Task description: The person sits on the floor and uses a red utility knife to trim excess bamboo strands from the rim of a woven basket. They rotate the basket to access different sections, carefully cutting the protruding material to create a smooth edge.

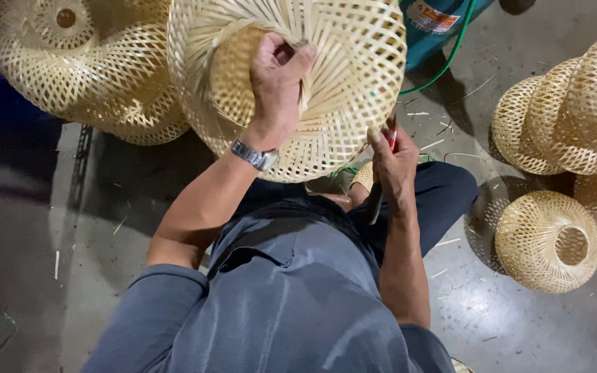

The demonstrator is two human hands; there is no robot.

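**Woven bamboo shade held up and worked at its rim**

At the upper left of the frame we see a stack of woven bamboo shades [84,69] resting on the grey concrete floor [29,276], the top one showing a small round hole.

Moving toward the centre, we find our left hand [278,83], a metal wristwatch [256,156] on its wrist, reaching up into the top centre of the frame. Its fingers are curled closed over the inner ring of the large woven shade [326,90], gripping it and holding it tilted with its open side toward us. This shade fills the upper middle of the picture, overlapping the stack beside it.

Just right of centre, our right hand [394,166] sits at the lower rim of the shade. Its fingers are closed around a red-handled cutting tool [384,173], whose tip touches the rim.

Above that, a green cord [450,55] runs across the floor past a teal object [437,21].

At the right edge, several more bamboo shades [568,117] lie nested together, and one round basket [547,242] lies alone below them, its opening turned toward us.
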